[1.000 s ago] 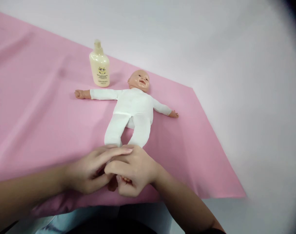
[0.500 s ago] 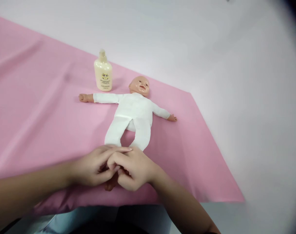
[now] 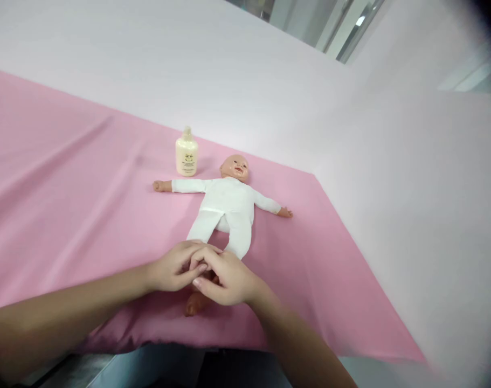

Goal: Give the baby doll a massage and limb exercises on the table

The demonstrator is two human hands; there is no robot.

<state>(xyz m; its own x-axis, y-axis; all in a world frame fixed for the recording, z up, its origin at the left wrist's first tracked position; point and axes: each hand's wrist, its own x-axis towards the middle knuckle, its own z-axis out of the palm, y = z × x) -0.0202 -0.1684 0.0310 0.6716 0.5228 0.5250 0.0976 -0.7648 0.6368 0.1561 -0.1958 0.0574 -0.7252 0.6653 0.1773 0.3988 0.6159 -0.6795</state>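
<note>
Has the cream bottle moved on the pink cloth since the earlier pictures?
No. The bottle stands upright beside the doll's head and above its outstretched arm, as before. Its shift in the picture comes from the camera, because doll and cloth shift with it.

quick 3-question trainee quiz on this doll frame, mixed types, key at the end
1. True or false: the bottle lies tipped over on the pink cloth.
2. Which part of the doll do the left hand and right hand cover? A head, B feet, C arms.
3. Fill in: the doll lies on its ____.

Key: 1 false, it stands upright beside the doll's arm. 2 B; one bare foot shows beneath the hands. 3 back.
</note>
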